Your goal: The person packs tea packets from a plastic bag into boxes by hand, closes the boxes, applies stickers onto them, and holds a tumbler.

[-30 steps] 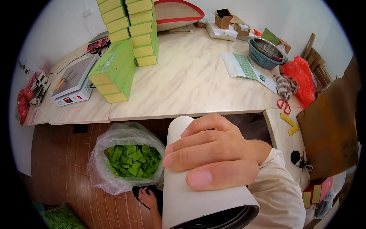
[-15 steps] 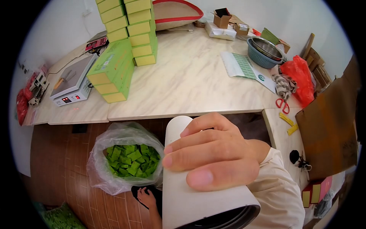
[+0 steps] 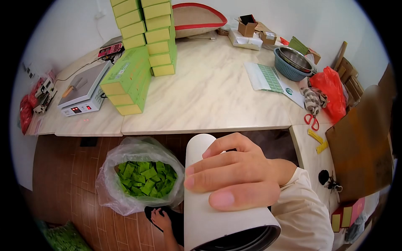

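Note:
My right hand (image 3: 236,171) is wrapped over the top of a white cylinder (image 3: 201,146) whose dark, ring-edged opening faces down near the bottom edge. Its fingers lie across the white surface, and the beige sleeve comes in from the right. Small and low in the view, my left hand (image 3: 161,218) rests on something black, its fingers apart and nothing visible in them. Just above and left of it, a clear plastic bag (image 3: 109,186) stands open on the floor, filled with small green packets (image 3: 146,178).
Green boxes (image 3: 125,79) are stacked on the marble-patterned table (image 3: 201,92), beside a scale (image 3: 83,90) with a wooden-handled tool on it. To the right are a blue basket (image 3: 289,72), red bag (image 3: 328,92), red scissors (image 3: 312,121) and large cardboard box (image 3: 360,146).
The table and bag appear slightly lower and farther right after a small camera shift. My right hand keeps its grip on the white cylinder, which also appears a little lower.

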`<control>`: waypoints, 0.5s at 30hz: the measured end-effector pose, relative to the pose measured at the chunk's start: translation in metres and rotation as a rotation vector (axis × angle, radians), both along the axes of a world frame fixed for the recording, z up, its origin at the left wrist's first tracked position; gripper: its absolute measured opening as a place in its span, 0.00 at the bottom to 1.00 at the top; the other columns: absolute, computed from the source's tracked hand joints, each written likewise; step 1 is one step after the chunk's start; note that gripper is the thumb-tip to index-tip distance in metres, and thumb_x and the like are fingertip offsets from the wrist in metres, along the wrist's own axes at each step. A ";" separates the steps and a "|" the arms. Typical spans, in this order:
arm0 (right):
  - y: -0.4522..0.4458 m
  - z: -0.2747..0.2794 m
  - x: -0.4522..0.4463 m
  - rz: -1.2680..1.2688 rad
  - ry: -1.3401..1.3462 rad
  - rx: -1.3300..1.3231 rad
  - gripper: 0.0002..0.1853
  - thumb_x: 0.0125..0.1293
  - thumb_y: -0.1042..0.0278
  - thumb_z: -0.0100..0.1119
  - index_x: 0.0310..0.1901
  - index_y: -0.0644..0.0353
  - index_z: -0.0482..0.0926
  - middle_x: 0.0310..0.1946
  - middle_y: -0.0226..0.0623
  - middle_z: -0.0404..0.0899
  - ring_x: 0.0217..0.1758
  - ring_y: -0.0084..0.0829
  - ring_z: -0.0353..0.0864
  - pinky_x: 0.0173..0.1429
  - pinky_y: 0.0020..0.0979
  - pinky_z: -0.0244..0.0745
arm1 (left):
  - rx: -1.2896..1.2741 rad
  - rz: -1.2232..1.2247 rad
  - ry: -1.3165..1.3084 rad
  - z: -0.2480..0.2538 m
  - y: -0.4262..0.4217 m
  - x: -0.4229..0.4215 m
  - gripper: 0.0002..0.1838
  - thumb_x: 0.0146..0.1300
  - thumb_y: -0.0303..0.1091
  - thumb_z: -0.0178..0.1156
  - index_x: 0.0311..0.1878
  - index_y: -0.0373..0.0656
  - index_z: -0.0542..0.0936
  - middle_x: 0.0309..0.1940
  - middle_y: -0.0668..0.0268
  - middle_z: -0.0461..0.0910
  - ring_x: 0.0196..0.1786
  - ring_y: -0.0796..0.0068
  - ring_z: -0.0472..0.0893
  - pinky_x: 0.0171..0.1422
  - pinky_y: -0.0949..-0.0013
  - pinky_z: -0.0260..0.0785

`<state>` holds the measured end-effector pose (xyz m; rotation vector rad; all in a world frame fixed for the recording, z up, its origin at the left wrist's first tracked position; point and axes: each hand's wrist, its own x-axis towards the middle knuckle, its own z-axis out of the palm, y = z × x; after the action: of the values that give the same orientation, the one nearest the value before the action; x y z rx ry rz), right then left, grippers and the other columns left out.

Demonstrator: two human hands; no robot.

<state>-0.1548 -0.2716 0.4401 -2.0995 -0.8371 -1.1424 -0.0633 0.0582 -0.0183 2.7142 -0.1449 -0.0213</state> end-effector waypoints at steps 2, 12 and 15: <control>0.000 0.001 0.000 -0.002 -0.004 -0.005 0.11 0.66 0.75 0.51 0.49 0.59 0.67 0.47 0.54 0.78 0.46 0.44 0.82 0.53 0.39 0.68 | 0.003 0.004 0.011 0.002 -0.001 0.000 0.13 0.57 0.32 0.60 0.46 0.45 0.78 0.58 0.58 0.70 0.65 0.57 0.64 0.71 0.53 0.51; 0.003 -0.008 0.020 -0.041 -0.309 0.044 0.15 0.58 0.72 0.58 0.46 0.67 0.76 0.36 0.42 0.80 0.35 0.32 0.80 0.44 0.31 0.71 | -0.016 -0.016 -0.005 0.002 0.000 0.000 0.13 0.57 0.32 0.60 0.46 0.44 0.78 0.58 0.59 0.70 0.64 0.57 0.65 0.71 0.54 0.51; 0.004 -0.008 0.019 -0.038 -0.296 0.049 0.14 0.58 0.72 0.58 0.46 0.67 0.76 0.36 0.42 0.80 0.35 0.32 0.80 0.44 0.31 0.71 | -0.004 -0.013 0.004 0.000 0.001 0.000 0.13 0.57 0.32 0.60 0.46 0.44 0.78 0.58 0.59 0.70 0.64 0.57 0.65 0.70 0.54 0.51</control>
<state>-0.1359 -0.2672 0.4317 -1.9416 -0.8948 -1.5034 -0.0631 0.0587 -0.0179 2.7093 -0.1609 -0.0301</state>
